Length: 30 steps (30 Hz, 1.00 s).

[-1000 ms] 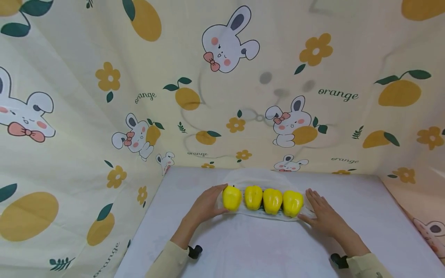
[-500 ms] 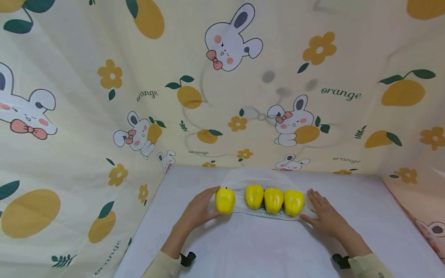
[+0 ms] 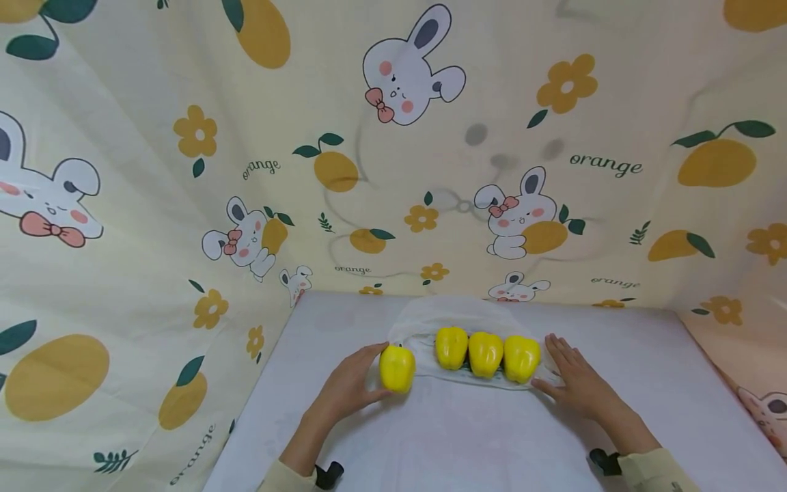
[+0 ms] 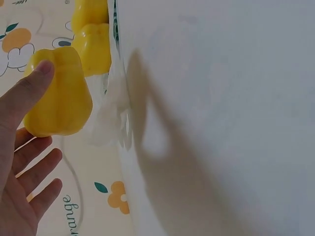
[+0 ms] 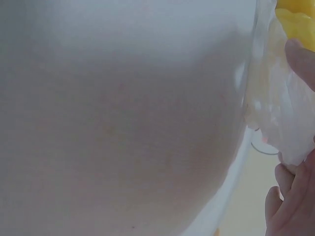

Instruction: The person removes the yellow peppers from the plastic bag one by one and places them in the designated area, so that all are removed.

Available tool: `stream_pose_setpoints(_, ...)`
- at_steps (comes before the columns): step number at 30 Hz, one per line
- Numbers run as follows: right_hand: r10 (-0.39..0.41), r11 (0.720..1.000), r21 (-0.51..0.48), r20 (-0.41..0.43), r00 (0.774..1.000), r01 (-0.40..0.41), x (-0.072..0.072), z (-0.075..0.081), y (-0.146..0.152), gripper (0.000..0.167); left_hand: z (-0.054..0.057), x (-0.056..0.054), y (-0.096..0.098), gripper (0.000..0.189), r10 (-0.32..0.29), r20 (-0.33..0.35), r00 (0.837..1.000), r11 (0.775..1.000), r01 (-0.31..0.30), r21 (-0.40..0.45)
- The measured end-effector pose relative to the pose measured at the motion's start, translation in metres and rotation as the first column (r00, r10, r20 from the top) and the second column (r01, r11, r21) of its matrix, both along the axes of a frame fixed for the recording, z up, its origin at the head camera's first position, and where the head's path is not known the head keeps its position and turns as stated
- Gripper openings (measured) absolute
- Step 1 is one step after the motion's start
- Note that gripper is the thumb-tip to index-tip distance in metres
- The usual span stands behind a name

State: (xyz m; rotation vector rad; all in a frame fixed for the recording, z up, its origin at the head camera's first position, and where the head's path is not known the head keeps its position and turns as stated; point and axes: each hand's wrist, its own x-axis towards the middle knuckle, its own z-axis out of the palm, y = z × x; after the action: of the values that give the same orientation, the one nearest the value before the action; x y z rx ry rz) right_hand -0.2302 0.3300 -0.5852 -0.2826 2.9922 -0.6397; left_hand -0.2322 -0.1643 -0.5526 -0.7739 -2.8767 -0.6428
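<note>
My left hand (image 3: 352, 384) holds a yellow bell pepper (image 3: 397, 369) between thumb and fingers, left of three others; the left wrist view shows the thumb across this pepper (image 4: 61, 101). The three other yellow bell peppers (image 3: 486, 355) sit in a row on a thin whitish plastic bag (image 3: 455, 311), whose green print shows in places beneath them. At the right end of the row rests my right hand (image 3: 576, 384), fingers extended. It touches the bag's crumpled edge (image 5: 290, 110), with the thumb close to the rightmost pepper.
The peppers and bag lie toward the back of a white-covered table (image 3: 467, 437). Behind and at both sides hangs a cream cloth (image 3: 381, 164) printed with rabbits, oranges and flowers. A small black device (image 3: 329, 475) is worn on each wrist.
My left hand has drawn the leftmost pepper away from the row, left and then toward me, widening the gap. My right hand and the other peppers stay in place.
</note>
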Motion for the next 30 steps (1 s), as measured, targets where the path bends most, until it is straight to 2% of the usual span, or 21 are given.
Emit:
stream_pose_setpoints(8, 0.008, 1.0, -0.008, -0.012, 1.0, -0.008, 0.002, 0.001, 0.0, 0.118, -0.007, 0.013, 0.008, 0.095, -0.027, -0.011, 1.0, 0.999, 0.026, -0.042)
stream_pose_setpoints(15, 0.012, 1.0, -0.014, -0.019, 1.0, -0.012, 0.003, 0.003, 0.0, 0.117, -0.009, 0.021, 0.018, 0.095, -0.032, 0.019, 0.999, 0.996, 0.033, -0.08)
stream_pose_setpoints(25, 0.007, 1.0, -0.009, -0.028, 1.0, -0.007, 0.001, -0.001, 0.001, 0.116, -0.019, 0.026, 0.026, 0.095, -0.076, 0.002, 0.997, 0.99, 0.076, -0.116)
stream_pose_setpoints(30, 0.008, 1.0, -0.011, -0.035, 0.999, -0.009, 0.001, -0.001, 0.001, 0.116, -0.02, 0.028, 0.03, 0.094, -0.09, 0.02, 0.996, 0.99, 0.092, -0.108)
